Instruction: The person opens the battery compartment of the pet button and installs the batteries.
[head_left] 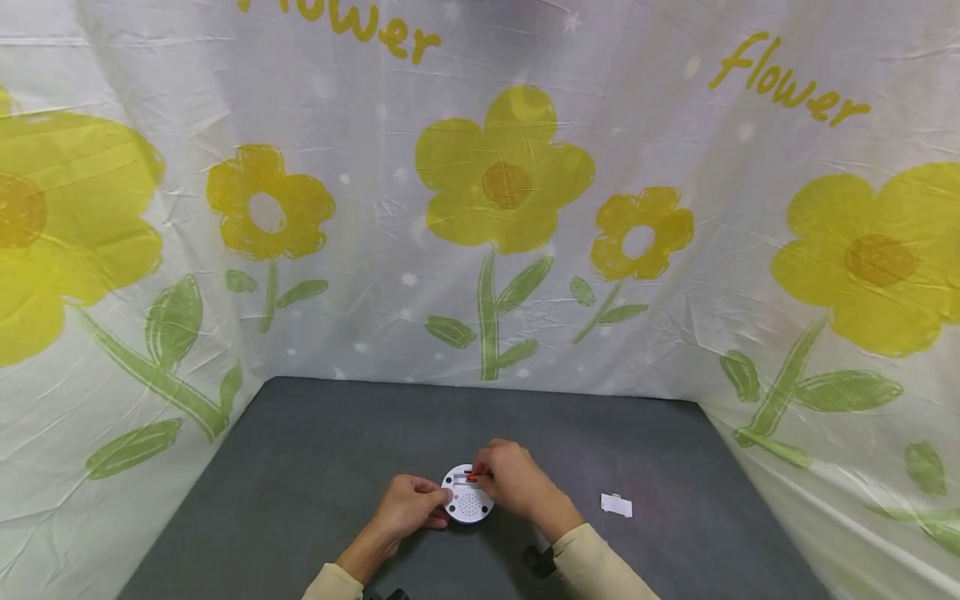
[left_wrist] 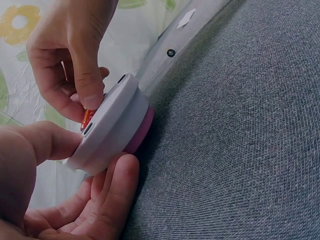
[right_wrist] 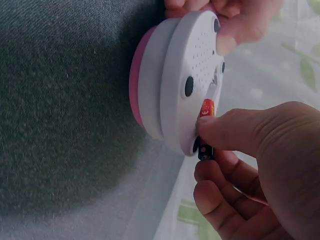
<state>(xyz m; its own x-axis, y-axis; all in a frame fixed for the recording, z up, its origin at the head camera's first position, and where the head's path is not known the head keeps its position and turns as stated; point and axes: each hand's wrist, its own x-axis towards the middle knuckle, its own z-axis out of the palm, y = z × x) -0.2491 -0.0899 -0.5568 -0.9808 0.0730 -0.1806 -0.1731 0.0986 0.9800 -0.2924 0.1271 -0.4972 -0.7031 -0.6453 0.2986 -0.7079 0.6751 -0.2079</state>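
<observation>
A round white device [head_left: 468,503] with a pink underside lies on the dark tabletop. Its upward face has a cluster of small holes, black round feet and an uncovered battery compartment. My left hand [head_left: 411,505] grips the device's rim, thumb on the upper face and fingers along the lower side. Between thumb and fingers, my right hand [head_left: 513,479] pinches a red and black battery [right_wrist: 206,107] at the compartment. In the right wrist view, the battery's dark end sticks out past the device's edge. The right hand partly hides the battery in the left wrist view [left_wrist: 87,118].
A small white cover [head_left: 617,505] with tabs lies on the dark table [head_left: 360,433] to the right of the hands. White cloth with yellow flowers [head_left: 504,167] hangs around the table's back and sides. A dark wrist camera [head_left: 538,562] sits below the right wrist.
</observation>
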